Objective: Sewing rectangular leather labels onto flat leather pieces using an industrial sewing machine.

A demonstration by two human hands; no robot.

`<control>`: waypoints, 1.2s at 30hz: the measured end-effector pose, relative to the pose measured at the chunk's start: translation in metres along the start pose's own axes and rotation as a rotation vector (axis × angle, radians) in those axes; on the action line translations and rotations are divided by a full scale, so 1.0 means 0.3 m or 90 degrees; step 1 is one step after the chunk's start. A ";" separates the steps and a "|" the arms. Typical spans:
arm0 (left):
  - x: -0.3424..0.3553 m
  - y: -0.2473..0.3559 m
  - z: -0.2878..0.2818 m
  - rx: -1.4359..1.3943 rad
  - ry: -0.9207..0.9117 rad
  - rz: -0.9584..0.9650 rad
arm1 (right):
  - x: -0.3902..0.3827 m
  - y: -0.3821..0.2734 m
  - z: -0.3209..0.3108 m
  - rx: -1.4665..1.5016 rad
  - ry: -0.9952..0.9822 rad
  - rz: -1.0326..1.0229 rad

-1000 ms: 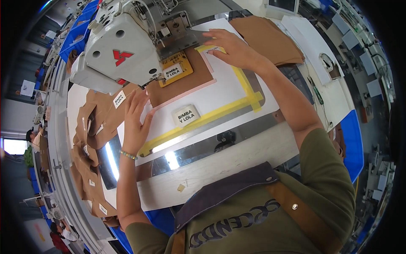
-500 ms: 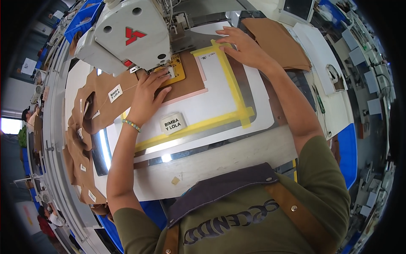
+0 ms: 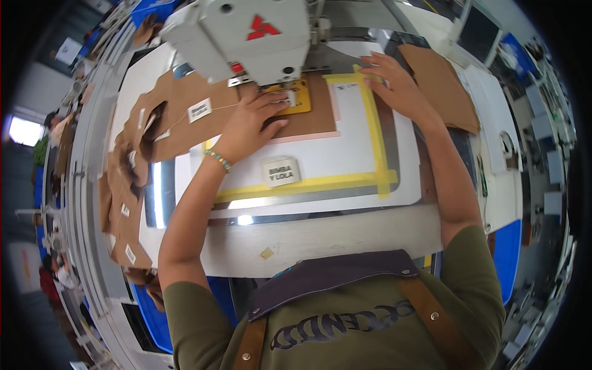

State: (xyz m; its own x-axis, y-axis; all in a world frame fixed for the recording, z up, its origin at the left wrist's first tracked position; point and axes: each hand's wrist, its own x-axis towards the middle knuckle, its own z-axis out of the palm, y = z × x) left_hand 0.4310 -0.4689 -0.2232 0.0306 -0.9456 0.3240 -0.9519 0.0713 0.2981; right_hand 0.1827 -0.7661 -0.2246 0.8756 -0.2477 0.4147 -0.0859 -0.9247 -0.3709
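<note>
Beneath the white head of a sewing machine [image 3: 246, 43], a brown fabric piece [image 3: 320, 117] lies on a white board edged with yellow tape [image 3: 379, 135]. My left hand [image 3: 250, 126] rests flat on the brown piece, fingers stretched toward a yellow plate [image 3: 301, 97] below the machine head; its fingertips partly cover a white label there. Fingers spread, my right hand [image 3: 398, 89] is at the far right corner of the taped board, holding nothing. A stack of white printed labels [image 3: 280, 172] sits on the board, nearer me.
On the left, linked brown pieces with white labels [image 3: 199, 111] trail over the table edge, a thread running toward the machine. A pile of brown pieces [image 3: 435, 83] lies at the right, near a screen [image 3: 478, 34] and a tape roll [image 3: 507, 145]. Blue bins [image 3: 507, 259] flank the table.
The whole view has shifted, so the table appears farther right. Both hands keep nearly the same places on the work; nothing has visibly been picked up or let go.
</note>
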 end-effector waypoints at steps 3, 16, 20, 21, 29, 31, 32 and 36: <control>-0.002 0.000 0.001 0.011 -0.005 -0.009 | 0.002 -0.016 -0.004 0.064 0.026 0.028; 0.028 -0.051 0.008 -0.013 -0.018 -0.010 | -0.012 0.020 0.017 0.016 0.018 -0.021; 0.049 -0.053 0.007 -0.023 0.016 -0.041 | -0.016 0.018 0.025 0.013 0.032 -0.009; 0.051 -0.050 0.004 -0.040 0.015 -0.054 | -0.017 0.016 0.026 0.016 0.030 0.002; -0.018 -0.142 -0.055 -0.007 0.044 -0.093 | -0.013 0.008 0.036 0.023 0.046 -0.010; -0.061 -0.206 -0.076 -0.004 0.085 -0.089 | -0.009 -0.003 0.022 0.008 0.055 -0.015; -0.086 -0.240 -0.089 -0.004 0.091 -0.105 | -0.009 -0.012 0.004 -0.003 0.055 -0.006; -0.198 -0.351 -0.151 -0.047 0.033 -0.184 | 0.011 -0.033 -0.173 -0.161 0.182 0.039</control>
State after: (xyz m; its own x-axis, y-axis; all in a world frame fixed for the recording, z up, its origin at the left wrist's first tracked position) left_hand 0.5431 -0.4058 -0.2331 0.3135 -0.9131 0.2609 -0.8772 -0.1733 0.4477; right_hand 0.1617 -0.7728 -0.1765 0.7010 -0.3415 0.6260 -0.2793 -0.9392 -0.1996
